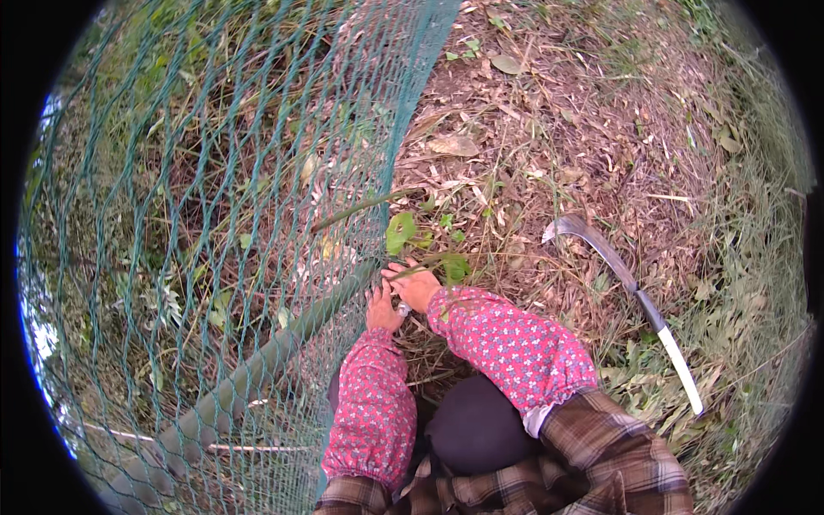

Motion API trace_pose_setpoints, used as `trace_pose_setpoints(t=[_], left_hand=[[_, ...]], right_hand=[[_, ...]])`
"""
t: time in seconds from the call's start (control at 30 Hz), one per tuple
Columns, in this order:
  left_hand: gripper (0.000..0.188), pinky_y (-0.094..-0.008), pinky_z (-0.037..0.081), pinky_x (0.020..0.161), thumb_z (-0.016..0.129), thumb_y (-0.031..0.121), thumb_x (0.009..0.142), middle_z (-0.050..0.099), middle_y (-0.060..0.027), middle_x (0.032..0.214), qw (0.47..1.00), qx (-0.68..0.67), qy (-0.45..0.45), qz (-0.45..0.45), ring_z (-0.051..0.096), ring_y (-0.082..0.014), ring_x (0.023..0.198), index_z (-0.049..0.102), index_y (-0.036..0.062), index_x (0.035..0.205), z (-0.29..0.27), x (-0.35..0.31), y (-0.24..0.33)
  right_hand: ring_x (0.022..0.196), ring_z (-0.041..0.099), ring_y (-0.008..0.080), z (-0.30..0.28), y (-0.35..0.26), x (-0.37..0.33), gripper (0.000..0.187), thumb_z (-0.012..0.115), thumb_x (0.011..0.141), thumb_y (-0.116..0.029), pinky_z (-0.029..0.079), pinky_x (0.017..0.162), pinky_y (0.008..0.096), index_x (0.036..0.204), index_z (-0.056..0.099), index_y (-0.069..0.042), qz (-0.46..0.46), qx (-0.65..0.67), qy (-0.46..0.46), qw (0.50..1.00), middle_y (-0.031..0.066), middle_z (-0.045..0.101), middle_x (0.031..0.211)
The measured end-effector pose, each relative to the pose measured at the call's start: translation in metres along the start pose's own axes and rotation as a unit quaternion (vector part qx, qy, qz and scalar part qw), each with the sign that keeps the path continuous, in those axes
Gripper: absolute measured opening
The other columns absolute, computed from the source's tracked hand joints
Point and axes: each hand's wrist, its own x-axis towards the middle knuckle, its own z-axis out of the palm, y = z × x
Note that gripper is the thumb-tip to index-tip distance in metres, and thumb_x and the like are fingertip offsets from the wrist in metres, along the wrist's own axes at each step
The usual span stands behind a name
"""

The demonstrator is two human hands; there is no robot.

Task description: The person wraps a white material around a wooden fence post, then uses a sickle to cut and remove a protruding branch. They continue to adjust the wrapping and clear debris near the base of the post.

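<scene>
A green mesh net (pixel 206 163) stands along my left side, its denser edge running down to my hands. A thick green pole (pixel 249 375) slants up behind the mesh, and its upper end reaches my fingertips. My left hand (pixel 382 311) is at the net's edge beside this end, fingers bent and close together. Touching it from the right, my right hand (pixel 415 287) has its fingers curled in toward the same spot. What the fingers pinch is too small to make out. Green leaves (pixel 401 233) on a thin stem hang just above the hands.
A sickle (pixel 605 251) with a curved blade and a black-and-white handle lies on the ground to the right. Dry leaves and straw (pixel 549 129) cover the slope ahead. Past the net, a cut stem (pixel 356 209) sticks out, and grass (pixel 764 215) grows at the far right.
</scene>
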Motion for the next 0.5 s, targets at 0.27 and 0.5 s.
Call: trace_pose_setpoints(t=[0.27,0.5], left_hand=[[0.090,-0.0489,0.027,0.106,0.067,0.045,0.070,0.030,-0.0242,0.140,0.998,0.035,-0.007,0.046,0.027,-0.0475,0.128,0.025,0.0075,0.140,0.007,0.003,-0.015],[0.076,-0.0488,0.032,0.102,0.069,0.026,0.070,0.034,-0.0211,0.137,0.994,0.080,0.075,0.020,0.029,-0.0445,0.127,0.034,0.0042,0.134,-0.012,-0.036,0.039]], right_hand=[[0.129,0.034,0.0130,0.026,-0.013,0.012,0.041,0.046,0.084,-0.029,0.024,0.107,0.0433,0.123,0.051,-0.020,0.056,0.042,-0.033,0.997,-0.0053,0.040,0.139],[0.131,0.029,0.0162,0.022,-0.012,0.016,0.040,0.043,0.088,-0.031,0.020,0.107,0.0439,0.123,0.055,-0.017,0.068,0.069,-0.108,0.989,-0.0040,0.036,0.142]])
